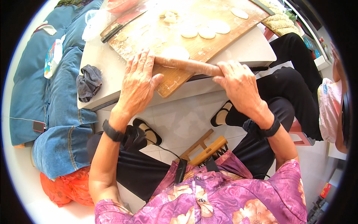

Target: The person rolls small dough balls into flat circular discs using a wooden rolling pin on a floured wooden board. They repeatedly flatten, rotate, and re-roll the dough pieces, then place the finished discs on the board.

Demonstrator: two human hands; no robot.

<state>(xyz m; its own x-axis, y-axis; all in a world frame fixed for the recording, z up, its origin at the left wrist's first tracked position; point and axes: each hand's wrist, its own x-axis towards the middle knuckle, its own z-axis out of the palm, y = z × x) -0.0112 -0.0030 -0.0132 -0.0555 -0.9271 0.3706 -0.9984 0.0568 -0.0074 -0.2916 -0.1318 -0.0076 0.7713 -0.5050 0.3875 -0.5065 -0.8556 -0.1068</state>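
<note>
A wooden rolling pin (188,66) lies slantwise over a white dough round (176,52) near the front corner of a floured wooden board (170,84). My left hand (137,79) rests on the pin's left end, its fingers long and nearly flat, thumb out to the side. Around the right end, my right hand (240,84) curls its fingers. Farther back on the board are several flat dough rounds (207,32), partly washed out by glare. Small dough pieces (169,16) sit in a group behind, and one more round (239,13) lies at far right.
A knife (113,33) with a black handle lies along the board's left edge. A grey cloth (89,83) is on the white table (98,57). Left stands a blue-covered sofa (30,75). Another person's black-trousered legs (291,81) are at right. A wooden chair part (208,151) is below me.
</note>
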